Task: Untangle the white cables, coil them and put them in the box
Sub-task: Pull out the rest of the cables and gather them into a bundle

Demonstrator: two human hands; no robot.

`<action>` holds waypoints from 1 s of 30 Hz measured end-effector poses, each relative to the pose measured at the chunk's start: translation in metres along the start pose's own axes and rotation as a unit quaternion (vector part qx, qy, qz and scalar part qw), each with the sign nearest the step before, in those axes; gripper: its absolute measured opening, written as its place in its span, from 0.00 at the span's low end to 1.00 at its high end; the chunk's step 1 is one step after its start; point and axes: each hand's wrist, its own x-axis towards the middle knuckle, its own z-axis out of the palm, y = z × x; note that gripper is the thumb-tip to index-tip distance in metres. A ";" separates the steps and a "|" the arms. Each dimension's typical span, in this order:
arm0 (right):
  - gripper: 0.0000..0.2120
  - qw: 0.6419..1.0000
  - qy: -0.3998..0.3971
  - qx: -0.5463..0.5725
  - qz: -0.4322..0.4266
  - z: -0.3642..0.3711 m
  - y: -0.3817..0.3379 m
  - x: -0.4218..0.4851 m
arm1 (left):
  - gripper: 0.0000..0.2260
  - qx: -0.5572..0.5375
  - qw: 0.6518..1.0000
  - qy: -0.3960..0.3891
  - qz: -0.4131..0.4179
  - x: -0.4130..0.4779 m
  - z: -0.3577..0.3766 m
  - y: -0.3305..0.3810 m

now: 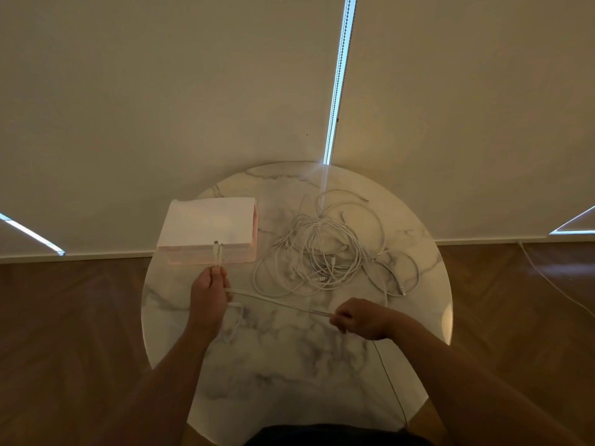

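Hands grip one freed white cable [280, 303] stretched taut left to right near the round marble table's [289, 375] front edge: right hand [360, 318] clenching its doubled middle, left hand [208, 292] pinching both plugs just before the open white box [209, 231]; tangled white cables [331, 249] lie beyond, toward the far right edge.

The near half of the counter [289, 375] lies bare, open for a hand to pass from the near edge. Across its middle a taut white cable [280, 303] stretches between the left hand [209, 294] and right hand [360, 318], barring the way. Beyond it, the tangle of cables [328, 249] fills the far right, and the box [209, 231] blocks the far left edge.
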 end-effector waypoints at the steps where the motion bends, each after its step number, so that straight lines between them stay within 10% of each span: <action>1: 0.17 0.998 0.054 -0.008 -0.017 -0.002 -0.003 0.000 | 0.16 -0.006 1.000 0.006 -0.001 0.001 -0.002 0.000; 5: 0.17 0.959 0.252 -0.001 -0.129 -0.016 -0.009 -0.005 | 0.16 -0.035 0.999 0.023 0.004 0.010 -0.015 0.002; 12: 0.32 0.980 0.115 -0.154 0.044 -0.013 0.007 -0.007 | 0.15 -0.125 0.990 0.058 -0.023 0.025 -0.019 0.007; 19: 0.26 0.974 0.218 -0.028 -0.058 -0.025 -0.004 -0.007 | 0.15 -0.169 0.984 0.050 -0.034 0.028 -0.028 0.003; 24: 0.29 0.997 -0.052 0.008 0.064 -0.026 -0.004 -0.013 | 0.15 -0.156 0.987 0.035 -0.026 0.022 -0.021 0.001; 30: 0.26 0.998 0.029 -0.048 0.034 -0.030 0.016 -0.016 | 0.14 -0.192 0.979 0.062 -0.038 0.031 -0.029 0.007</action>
